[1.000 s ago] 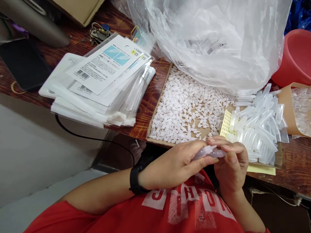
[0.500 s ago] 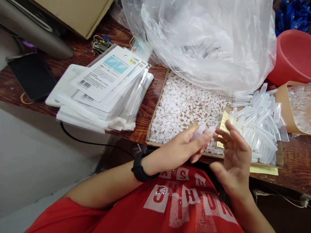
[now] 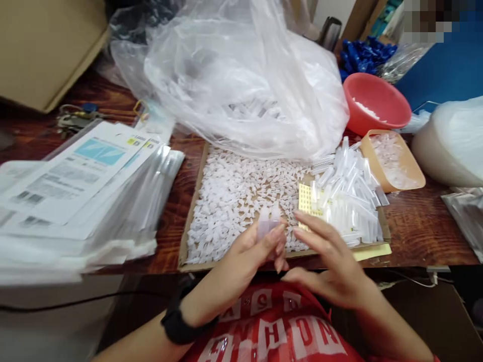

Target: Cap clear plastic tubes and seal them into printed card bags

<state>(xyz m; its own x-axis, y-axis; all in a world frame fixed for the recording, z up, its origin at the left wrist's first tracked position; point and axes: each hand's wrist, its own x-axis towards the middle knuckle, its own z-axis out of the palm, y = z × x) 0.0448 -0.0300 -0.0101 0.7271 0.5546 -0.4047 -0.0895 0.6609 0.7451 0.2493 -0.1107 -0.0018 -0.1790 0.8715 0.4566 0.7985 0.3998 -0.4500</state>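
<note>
Left hand [image 3: 243, 256] grasps two blurred lilac tubes [image 3: 268, 226], apparently nozzled, at the cardboard tray [image 3: 194, 203] of white plastic tips [image 3: 222, 206]; right hand [image 3: 334, 264] released, fingers spread, just beside.

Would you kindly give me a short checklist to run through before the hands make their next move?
1. Tubes secure: ok, held between the left hand's thumb and fingers.
2. Right hand free: ok, open, with nothing visible in it.
3. Tips close by: ok, loose in the tray in front of the hands.
4. Tray fully in view: not ok, the bag hides its far edge.
5. Tips fitted on the held tubes: cannot tell, too blurred.
</note>
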